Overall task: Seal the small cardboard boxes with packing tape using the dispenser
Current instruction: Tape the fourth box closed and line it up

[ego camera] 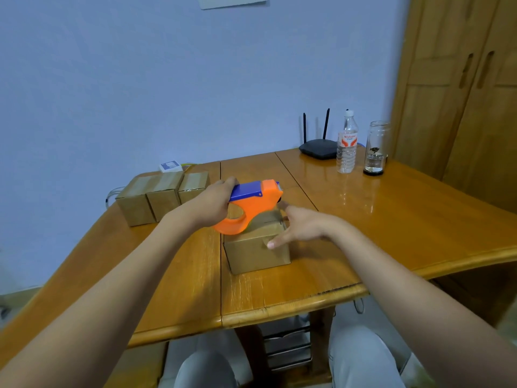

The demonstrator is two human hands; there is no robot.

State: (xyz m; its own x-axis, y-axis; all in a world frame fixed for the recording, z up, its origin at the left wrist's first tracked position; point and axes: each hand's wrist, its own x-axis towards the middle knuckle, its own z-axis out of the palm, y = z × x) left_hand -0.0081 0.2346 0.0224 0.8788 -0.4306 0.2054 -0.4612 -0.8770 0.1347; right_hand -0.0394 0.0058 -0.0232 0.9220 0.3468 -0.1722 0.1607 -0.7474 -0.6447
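A small cardboard box [256,249] is seen on the wooden table [391,219], directly beneath both hands, near the table's front edge. An orange and blue tape dispenser [251,204] is held just above the box's top, its nose pointed away from the person over the far edge of the box; whether it touches the cardboard cannot be told. The dispenser's handle is gripped by the left hand [212,204], fingers curled round it. The right hand [300,225] is spread wide over the box's right side, fingers straight, the thumb laid against the near face and the fingertips reaching toward the dispenser's nose. Beyond and to the left of the left hand, three more small boxes [162,198] are lined up side by side, touching. Behind them, by the wall, a small white and blue packet [170,166] is noted. Well beyond the right hand, at the table's far end, a black router [319,148], a plastic water bottle [347,144] and a glass jar [376,148] are standing near one another. A wooden wardrobe [461,93] is seen to the right.
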